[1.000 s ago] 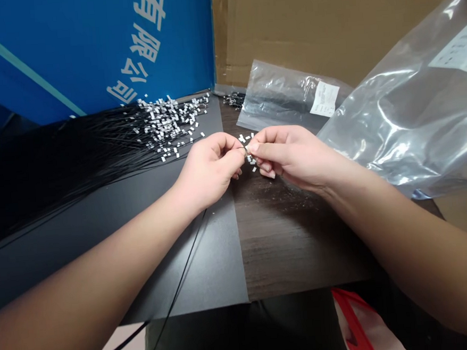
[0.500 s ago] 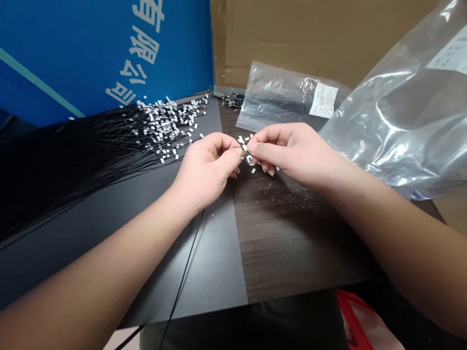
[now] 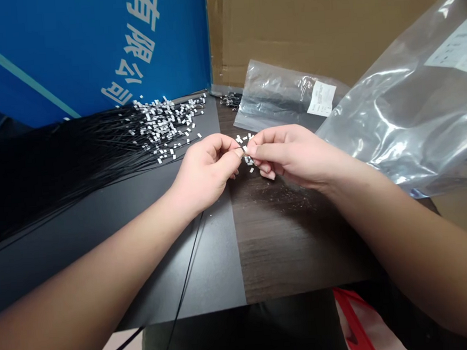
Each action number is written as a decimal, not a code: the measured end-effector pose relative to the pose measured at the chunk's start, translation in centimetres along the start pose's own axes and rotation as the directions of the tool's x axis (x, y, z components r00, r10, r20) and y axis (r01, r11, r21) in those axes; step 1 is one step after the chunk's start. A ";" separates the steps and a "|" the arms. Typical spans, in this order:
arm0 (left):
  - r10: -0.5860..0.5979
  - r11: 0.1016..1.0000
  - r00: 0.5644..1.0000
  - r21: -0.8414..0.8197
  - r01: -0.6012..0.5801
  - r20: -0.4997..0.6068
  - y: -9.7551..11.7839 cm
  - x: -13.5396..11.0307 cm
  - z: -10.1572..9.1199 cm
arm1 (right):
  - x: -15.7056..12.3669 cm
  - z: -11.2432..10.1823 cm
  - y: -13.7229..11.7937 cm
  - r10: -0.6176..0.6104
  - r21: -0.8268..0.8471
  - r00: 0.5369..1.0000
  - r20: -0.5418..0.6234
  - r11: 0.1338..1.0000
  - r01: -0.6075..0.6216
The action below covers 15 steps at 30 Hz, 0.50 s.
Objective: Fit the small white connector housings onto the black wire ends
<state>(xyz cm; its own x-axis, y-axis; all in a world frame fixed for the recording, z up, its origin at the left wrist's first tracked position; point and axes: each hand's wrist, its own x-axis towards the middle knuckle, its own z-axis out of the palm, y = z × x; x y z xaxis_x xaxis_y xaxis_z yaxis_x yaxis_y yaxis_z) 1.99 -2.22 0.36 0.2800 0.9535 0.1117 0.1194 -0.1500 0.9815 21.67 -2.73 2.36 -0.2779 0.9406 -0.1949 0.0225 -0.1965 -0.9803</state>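
Note:
My left hand (image 3: 206, 169) is closed in a pinch on a thin black cable (image 3: 187, 274), which hangs from under the palm over the table's front edge. Fingertip to fingertip with it, my right hand (image 3: 290, 154) is also pinched, at the cable's end; what exactly lies between its thumb and index finger is too small to make out. Beneath the fingertips several small white pieces (image 3: 251, 169) lie loose on the dark wood. To the left spreads a thick bundle of black cables (image 3: 68, 160), many with white tabs (image 3: 163, 121) at their ends.
A blue panel with white characters (image 3: 88, 46) and a cardboard box (image 3: 327, 24) stand behind the table. A labelled clear bag (image 3: 268, 95) lies before the box, beside some black cable ends (image 3: 231, 100). A larger clear bag (image 3: 413, 109) fills the right side.
Both hands keep their pinch in nearly the same place. My right hand's lower fingers have curled slightly, and the whole view has shifted a little.

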 end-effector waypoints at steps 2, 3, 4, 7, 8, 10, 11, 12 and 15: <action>-0.008 1.000 1.000 0.009 0.008 -0.003 0.1 0.0 0.0 | 0.1 -0.1 0.1 -0.013 0.009 1.000 0.007 1.000 0.013; -0.016 1.000 1.000 0.010 0.016 -0.005 0.2 0.0 0.0 | 0.1 -0.1 0.2 -0.023 0.006 1.000 0.005 1.000 0.023; -0.026 1.000 1.000 0.009 0.026 -0.005 0.3 0.0 0.0 | 0.1 -0.1 0.2 -0.031 -0.002 1.000 0.002 1.000 0.031; -0.048 0.999 0.999 -0.007 0.048 -0.005 0.5 0.0 0.0 | 0.1 -0.1 0.2 -0.048 -0.041 0.999 -0.012 0.998 0.047; -0.052 0.999 0.999 -0.012 0.052 -0.007 0.6 0.0 0.0 | 0.0 0.0 0.2 -0.049 -0.058 0.999 -0.017 0.997 0.048; -0.063 0.998 0.998 -0.022 0.062 -0.015 0.6 0.0 0.0 | -0.1 0.1 0.0 -0.052 -0.105 0.998 -0.033 0.993 0.048; -0.070 0.997 0.997 -0.028 0.069 -0.021 0.6 0.0 0.0 | -0.1 0.2 -0.2 -0.055 -0.134 0.997 -0.047 0.990 0.048; -0.078 0.996 0.997 -0.035 0.077 -0.027 0.6 0.0 0.0 | -0.2 0.2 -0.3 -0.057 -0.165 0.996 -0.062 0.985 0.046; -0.106 0.992 0.994 -0.067 0.104 -0.028 0.6 0.0 0.0 | -0.4 0.4 -0.6 -0.063 -0.250 0.993 -0.098 0.968 0.037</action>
<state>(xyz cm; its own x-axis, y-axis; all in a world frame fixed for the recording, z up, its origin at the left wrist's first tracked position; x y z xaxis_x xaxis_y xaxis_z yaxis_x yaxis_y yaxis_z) 2.10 -2.36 0.95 0.2390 0.9710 0.0115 0.0832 -0.0323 0.9960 21.42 -3.11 2.99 -0.1833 0.9738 -0.1347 0.2511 -0.0861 -0.9641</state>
